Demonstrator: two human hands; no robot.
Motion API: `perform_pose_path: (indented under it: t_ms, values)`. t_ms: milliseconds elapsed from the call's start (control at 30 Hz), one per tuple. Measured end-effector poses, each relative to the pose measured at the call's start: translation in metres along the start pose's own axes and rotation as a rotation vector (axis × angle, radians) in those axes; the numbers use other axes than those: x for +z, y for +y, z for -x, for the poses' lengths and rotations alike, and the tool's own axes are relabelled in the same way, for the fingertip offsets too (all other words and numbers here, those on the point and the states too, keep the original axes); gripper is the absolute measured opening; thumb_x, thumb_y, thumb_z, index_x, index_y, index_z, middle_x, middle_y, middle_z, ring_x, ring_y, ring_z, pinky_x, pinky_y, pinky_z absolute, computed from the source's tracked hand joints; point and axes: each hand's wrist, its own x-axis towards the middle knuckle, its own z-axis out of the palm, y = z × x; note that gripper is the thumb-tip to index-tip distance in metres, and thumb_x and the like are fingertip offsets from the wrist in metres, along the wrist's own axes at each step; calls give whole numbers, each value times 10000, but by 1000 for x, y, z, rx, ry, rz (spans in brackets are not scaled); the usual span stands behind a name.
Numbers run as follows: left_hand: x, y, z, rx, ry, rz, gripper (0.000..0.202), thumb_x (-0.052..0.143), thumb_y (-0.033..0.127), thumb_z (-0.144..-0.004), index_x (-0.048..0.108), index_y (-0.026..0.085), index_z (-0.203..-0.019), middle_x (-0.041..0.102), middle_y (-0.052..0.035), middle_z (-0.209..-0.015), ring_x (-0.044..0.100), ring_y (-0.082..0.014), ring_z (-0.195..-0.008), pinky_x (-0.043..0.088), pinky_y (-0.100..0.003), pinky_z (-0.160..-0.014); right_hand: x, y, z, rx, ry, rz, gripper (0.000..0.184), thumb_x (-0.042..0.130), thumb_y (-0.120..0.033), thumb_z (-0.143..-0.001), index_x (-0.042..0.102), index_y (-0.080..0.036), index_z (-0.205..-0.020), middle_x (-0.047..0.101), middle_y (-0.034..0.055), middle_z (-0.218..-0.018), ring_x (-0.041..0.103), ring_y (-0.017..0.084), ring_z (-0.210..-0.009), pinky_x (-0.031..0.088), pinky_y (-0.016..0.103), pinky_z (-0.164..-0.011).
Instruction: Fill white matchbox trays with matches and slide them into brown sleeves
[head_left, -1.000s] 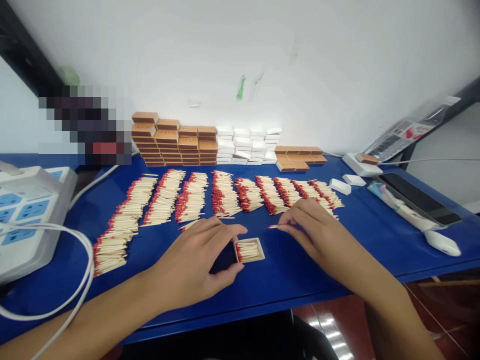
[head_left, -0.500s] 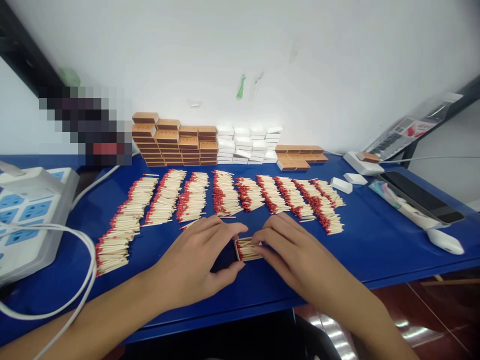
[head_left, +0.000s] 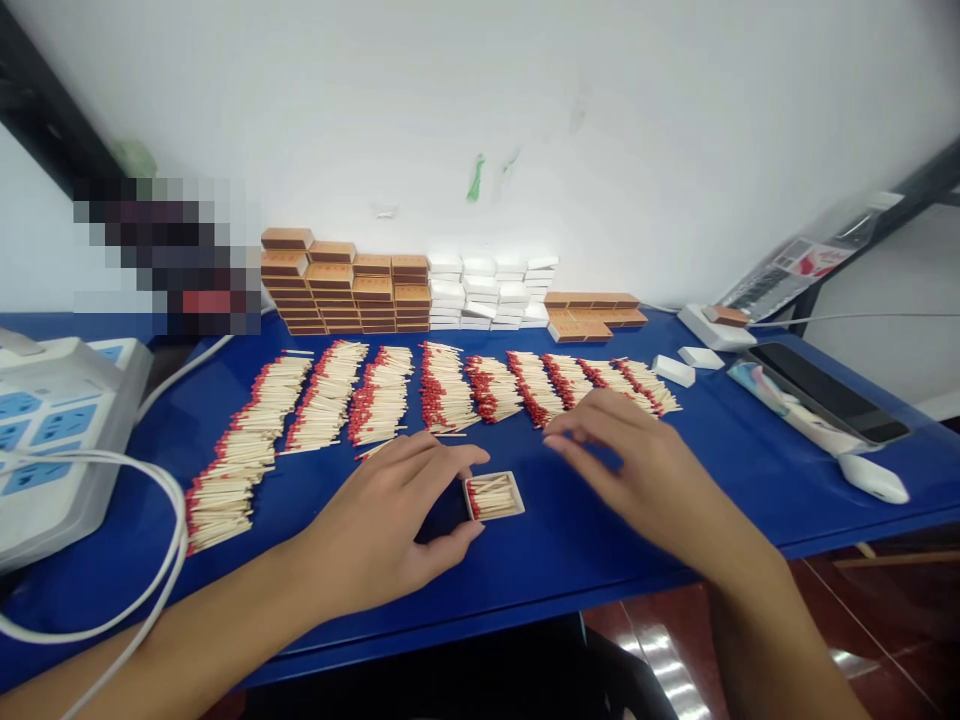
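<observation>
A small white matchbox tray (head_left: pixel 519 492) lies on the blue table, partly filled with red-headed matches (head_left: pixel 491 497). My left hand (head_left: pixel 401 525) holds it by its left end, thumb on the near side and a finger on the far side. My right hand (head_left: pixel 622 455) is off to the tray's right, just above the table. Its fingers are bent, with thumb and forefinger tips close but apart, and I see nothing between them. Beyond both hands, loose matches lie in several slanting piles (head_left: pixel 386 390); my right hand covers part of the rightmost ones.
Brown matchboxes (head_left: pixel 330 275) and white trays (head_left: pixel 480 285) are stacked against the wall, with a lower brown row (head_left: pixel 592 315) beside them. A phone (head_left: pixel 832 390) lies to the right. At left are a power strip (head_left: pixel 112 440) and a looping white cable (head_left: pixel 176 500).
My right hand has let go of the matches in the tray and moved right and away from it, uncovering the tray's right end. My left hand stays at the tray.
</observation>
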Motion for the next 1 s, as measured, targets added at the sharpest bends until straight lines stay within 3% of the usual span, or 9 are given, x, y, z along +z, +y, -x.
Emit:
perform_pose_path:
  t_ms: [100,267,733,1000]
  values:
    - [0,0,0,-3,-8,4,400,691,290,-996,541,257,-1366,773,-54,-1198,718,-261,-1055,582,-435,-927,-8,31,0,60,77,91,131,586,-294,-1083,710,-252,-1084,691,89,-1044,664,272,-1004,549,447,-911]
    - [1,0,-1,2,-7,2,419,701,289,-991,535,257,-1374,773,-51,-1217,717,-261,-1056,582,-433,-926,-6,55,4,99,-21,94,138,599,-305,-1073,724,-248,-1083,668,90,-1058,646,266,-999,554,438,-892]
    - [0,1,0,-4,-21,6,415,706,282,-989,535,248,-1366,765,-42,-1233,705,-256,-1074,575,-436,-941,-2,60,1,88,-46,100,163,557,-338,-1099,669,-235,-1040,644,93,-1060,628,268,-1030,535,432,-917]
    - [1,1,0,3,-16,10,435,719,283,-984,531,245,-1374,767,-32,-1183,708,-247,-1051,576,-422,-919,-8,28,8,78,-30,86,111,585,-302,-1094,663,-241,-1044,647,77,-1080,634,255,-1051,512,398,-946]
